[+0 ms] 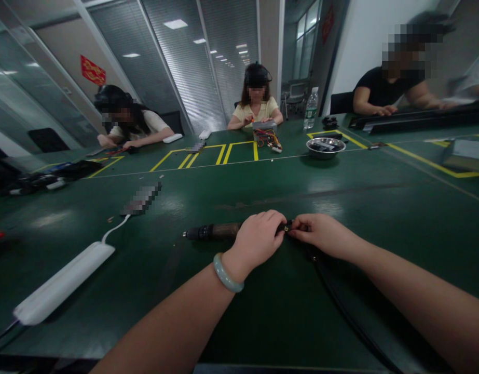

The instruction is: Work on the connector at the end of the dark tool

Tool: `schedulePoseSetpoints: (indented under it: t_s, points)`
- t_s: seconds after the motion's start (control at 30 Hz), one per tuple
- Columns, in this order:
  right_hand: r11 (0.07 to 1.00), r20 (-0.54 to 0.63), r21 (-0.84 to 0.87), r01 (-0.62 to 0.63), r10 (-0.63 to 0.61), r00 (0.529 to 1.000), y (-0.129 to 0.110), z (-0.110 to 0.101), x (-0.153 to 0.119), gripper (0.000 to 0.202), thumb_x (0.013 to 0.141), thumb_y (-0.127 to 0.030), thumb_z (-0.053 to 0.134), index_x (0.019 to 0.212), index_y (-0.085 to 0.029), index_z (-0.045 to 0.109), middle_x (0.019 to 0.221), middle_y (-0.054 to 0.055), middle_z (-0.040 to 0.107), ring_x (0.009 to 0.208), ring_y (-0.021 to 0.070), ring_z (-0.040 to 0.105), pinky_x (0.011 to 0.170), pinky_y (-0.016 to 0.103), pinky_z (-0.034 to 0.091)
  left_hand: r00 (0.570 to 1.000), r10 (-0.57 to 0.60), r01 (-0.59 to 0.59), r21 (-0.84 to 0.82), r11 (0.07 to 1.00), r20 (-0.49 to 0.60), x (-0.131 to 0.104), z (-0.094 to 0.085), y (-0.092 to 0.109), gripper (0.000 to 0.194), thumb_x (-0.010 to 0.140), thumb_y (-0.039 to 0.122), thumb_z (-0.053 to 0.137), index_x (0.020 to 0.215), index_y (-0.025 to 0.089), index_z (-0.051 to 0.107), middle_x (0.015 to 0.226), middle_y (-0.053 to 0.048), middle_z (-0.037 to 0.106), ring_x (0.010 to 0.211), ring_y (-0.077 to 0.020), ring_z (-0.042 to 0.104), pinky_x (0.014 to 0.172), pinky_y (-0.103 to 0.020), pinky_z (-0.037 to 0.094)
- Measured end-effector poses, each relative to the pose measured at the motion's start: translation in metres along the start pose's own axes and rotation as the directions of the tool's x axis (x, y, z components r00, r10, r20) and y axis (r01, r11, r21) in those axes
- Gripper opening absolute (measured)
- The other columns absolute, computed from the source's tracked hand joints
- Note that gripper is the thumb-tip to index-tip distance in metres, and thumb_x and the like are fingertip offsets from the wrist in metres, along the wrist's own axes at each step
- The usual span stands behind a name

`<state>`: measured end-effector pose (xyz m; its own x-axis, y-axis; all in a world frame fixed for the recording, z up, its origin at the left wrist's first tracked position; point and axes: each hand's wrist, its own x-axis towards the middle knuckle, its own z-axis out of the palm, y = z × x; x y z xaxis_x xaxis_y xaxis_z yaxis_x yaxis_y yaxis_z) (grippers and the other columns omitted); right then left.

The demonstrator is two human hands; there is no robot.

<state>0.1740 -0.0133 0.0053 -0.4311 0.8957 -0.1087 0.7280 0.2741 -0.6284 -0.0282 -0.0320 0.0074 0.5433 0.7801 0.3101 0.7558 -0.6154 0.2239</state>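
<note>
A dark, pen-shaped power screwdriver (223,231) lies on the green table, its metal tip pointing left. My left hand (258,236), with a pale green bangle on the wrist, is closed around the rear of its body. Just to the right, the fingers of my right hand (320,231) pinch a small black end piece by a brass-coloured fitting (287,228). Whether that piece is joined to the screwdriver is hidden by my fingers. From under my right hand a black hose or cord (340,301) runs down toward the table's near edge.
To the left lies a white power strip (64,283), cabled to a phone (141,200). Across the table are a metal bowl (325,147) of dark parts, a water bottle (311,109) and a box with coloured wires (265,130). Several people sit beyond, at work.
</note>
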Motion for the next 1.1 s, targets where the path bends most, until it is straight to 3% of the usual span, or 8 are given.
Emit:
schedulePoseSetpoints:
  t_s: [0.17, 0.4, 1.1]
  points:
    - [1.000, 0.001, -0.002, 0.000, 0.000, 1.000, 0.0023, 0.0013, 0.0012, 0.024, 0.084, -0.044, 0.056, 0.086, -0.024, 0.067, 0.074, -0.001, 0.067, 0.064, 0.0156, 0.060, 0.055, 0.025, 0.039, 0.999, -0.041, 0.041, 0.062, 0.997, -0.002, -0.0012, -0.0013, 0.0019, 0.013, 0.089, 0.026, 0.057, 0.101, 0.020, 0.055, 0.099, -0.003, 0.061, 0.092, -0.0186, 0.059, 0.082, -0.036, 0.047]
    - [1.000, -0.002, -0.006, 0.007, -0.007, 1.000, 0.0028, 0.0008, 0.0012, 0.023, 0.085, -0.044, 0.056, 0.088, -0.024, 0.067, 0.075, 0.000, 0.068, 0.065, 0.0160, 0.061, 0.055, 0.025, 0.039, 1.000, -0.008, 0.008, 0.028, 1.000, 0.011, -0.0010, -0.0016, 0.0007, 0.009, 0.089, 0.024, 0.055, 0.098, 0.021, 0.057, 0.099, -0.001, 0.061, 0.091, -0.0172, 0.058, 0.081, -0.033, 0.047]
    - [1.000, 0.003, -0.001, 0.008, -0.008, 1.000, -0.0002, -0.0014, -0.0005, 0.021, 0.085, -0.042, 0.057, 0.087, -0.023, 0.067, 0.075, -0.001, 0.068, 0.064, 0.0155, 0.061, 0.056, 0.025, 0.041, 1.000, -0.022, 0.022, -0.002, 1.000, -0.004, -0.0004, -0.0004, 0.0003, 0.013, 0.087, 0.026, 0.058, 0.099, 0.021, 0.054, 0.093, -0.001, 0.062, 0.087, -0.0183, 0.059, 0.078, -0.035, 0.047]
